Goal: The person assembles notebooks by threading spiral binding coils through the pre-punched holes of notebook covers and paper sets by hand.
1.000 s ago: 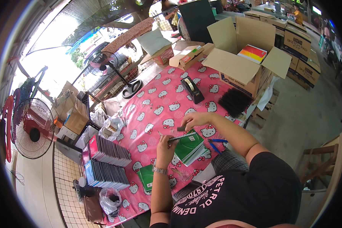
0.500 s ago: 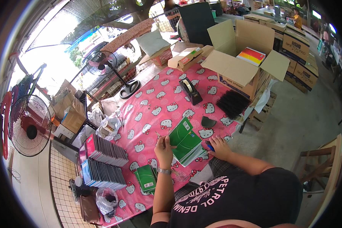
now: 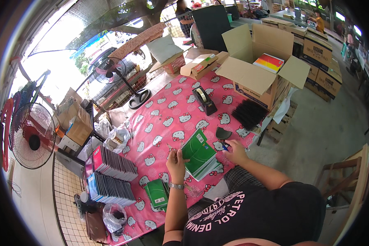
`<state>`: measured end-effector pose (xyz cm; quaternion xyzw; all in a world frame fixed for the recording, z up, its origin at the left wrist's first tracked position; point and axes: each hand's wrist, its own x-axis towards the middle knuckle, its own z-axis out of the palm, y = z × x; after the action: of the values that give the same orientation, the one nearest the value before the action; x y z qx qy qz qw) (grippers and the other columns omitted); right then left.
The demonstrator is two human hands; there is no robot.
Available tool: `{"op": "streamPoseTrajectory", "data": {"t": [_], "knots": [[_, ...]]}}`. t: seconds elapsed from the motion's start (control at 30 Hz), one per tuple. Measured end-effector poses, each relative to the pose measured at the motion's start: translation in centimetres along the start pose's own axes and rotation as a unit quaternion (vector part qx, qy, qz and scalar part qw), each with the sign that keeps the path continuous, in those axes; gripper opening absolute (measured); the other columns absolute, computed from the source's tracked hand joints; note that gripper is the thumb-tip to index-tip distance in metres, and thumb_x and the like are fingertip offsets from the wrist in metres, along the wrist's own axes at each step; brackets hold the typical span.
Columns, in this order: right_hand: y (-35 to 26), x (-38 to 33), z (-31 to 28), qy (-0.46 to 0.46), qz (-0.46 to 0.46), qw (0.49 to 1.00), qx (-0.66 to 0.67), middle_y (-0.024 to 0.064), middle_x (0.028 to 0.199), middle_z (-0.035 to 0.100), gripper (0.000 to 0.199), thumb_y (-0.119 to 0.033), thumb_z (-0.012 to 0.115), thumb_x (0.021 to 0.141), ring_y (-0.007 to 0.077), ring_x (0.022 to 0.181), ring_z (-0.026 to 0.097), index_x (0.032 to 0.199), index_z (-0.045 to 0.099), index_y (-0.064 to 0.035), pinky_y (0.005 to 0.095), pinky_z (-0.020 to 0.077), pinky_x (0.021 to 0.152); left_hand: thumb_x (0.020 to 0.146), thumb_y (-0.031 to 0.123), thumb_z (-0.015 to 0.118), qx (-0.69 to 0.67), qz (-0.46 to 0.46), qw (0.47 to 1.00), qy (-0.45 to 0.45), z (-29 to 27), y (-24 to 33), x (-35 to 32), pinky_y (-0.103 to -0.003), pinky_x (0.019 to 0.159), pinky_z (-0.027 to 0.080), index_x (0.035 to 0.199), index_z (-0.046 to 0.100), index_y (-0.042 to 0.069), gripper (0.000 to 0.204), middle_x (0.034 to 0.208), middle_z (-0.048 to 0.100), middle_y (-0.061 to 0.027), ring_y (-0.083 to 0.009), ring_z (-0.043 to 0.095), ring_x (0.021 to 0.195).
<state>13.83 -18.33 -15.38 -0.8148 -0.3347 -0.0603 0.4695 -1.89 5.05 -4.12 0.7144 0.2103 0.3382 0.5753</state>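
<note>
A stack of green spiral notebooks (image 3: pixel 200 153) lies at a slant on the pink cartoon-print tablecloth in front of me. My left hand (image 3: pixel 176 165), with a metal watch on its wrist, is closed at the stack's left, wire-bound edge, its thumb over the top cover. To the right of the stack, my right hand (image 3: pixel 236 153) is closed around a small blue-handled tool (image 3: pixel 225 146); its exact kind is mostly hidden by the fingers. Just beyond that hand is a dark grey, rounded flat piece (image 3: pixel 223 133). More green notebooks (image 3: pixel 156 192) lie left of my left forearm.
Rows of pink (image 3: pixel 115 163) and blue notebooks (image 3: pixel 110 187) stand at the left. A tape dispenser (image 3: pixel 205 101), a black bristle brush (image 3: pixel 250 113) and an open carton (image 3: pixel 254 88) sit farther back. Two fans flank the left side; a plastic bag (image 3: pixel 115 217) lies near the front.
My right hand has moved up and away from my body with the blue-handled tool, toward the dark grey piece. My left hand stays at the notebooks' edge.
</note>
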Motion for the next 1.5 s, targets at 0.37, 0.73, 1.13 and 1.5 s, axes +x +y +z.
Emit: {"op": "streamPoseTrajectory", "data": {"t": [0.37,0.73,1.13,1.5], "knots": [[-15.2,3.2,-3.4,-0.087,-0.183,0.974,0.099,0.0143,0.121,0.060,0.056,-0.026,0.076,0.080,0.0325,0.111,0.058,0.129,0.059,-0.0042,0.0432,0.0434,0.100,0.097,0.009,0.061,0.110,0.061,0.992,0.029,1.8,2.3,-1.6,-0.027,0.058,0.057,0.111,0.063,-0.007,0.021,0.085,0.068,-0.0074,-0.0121,0.067,0.070],[-16.3,4.8,-3.4,-0.098,-0.265,0.959,0.008,0.0148,0.114,0.065,0.049,-0.023,0.075,0.077,0.0318,0.107,0.060,0.120,0.065,-0.0018,0.0429,0.0446,0.098,0.088,0.007,0.069,0.108,0.042,0.993,0.027,1.0,-0.1,-0.3,-0.028,0.059,0.052,0.100,0.070,-0.005,0.016,0.074,0.071,-0.0104,-0.0125,0.069,0.065],[-17.6,3.1,-3.2,-0.089,-0.200,0.974,0.060,0.0166,0.111,0.067,0.038,-0.017,0.071,0.084,0.0317,0.103,0.064,0.118,0.066,-0.0010,0.0397,0.0506,0.090,0.087,0.000,0.066,0.012,0.032,0.998,0.057,1.3,-0.2,-2.1,-0.024,0.062,0.052,0.103,0.072,-0.002,0.017,0.079,0.072,-0.0068,-0.0101,0.069,0.069],[-15.7,3.5,-2.0,-0.280,0.054,0.897,0.336,0.0113,0.104,0.069,0.035,-0.020,0.068,0.089,0.0214,0.096,0.066,0.118,0.066,-0.0019,0.0361,0.0516,0.085,0.090,0.002,0.068,0.081,0.130,0.973,0.171,-2.4,0.9,-4.8,-0.027,0.065,0.056,0.104,0.069,-0.004,0.016,0.090,0.071,-0.0078,-0.0136,0.069,0.075]]}}
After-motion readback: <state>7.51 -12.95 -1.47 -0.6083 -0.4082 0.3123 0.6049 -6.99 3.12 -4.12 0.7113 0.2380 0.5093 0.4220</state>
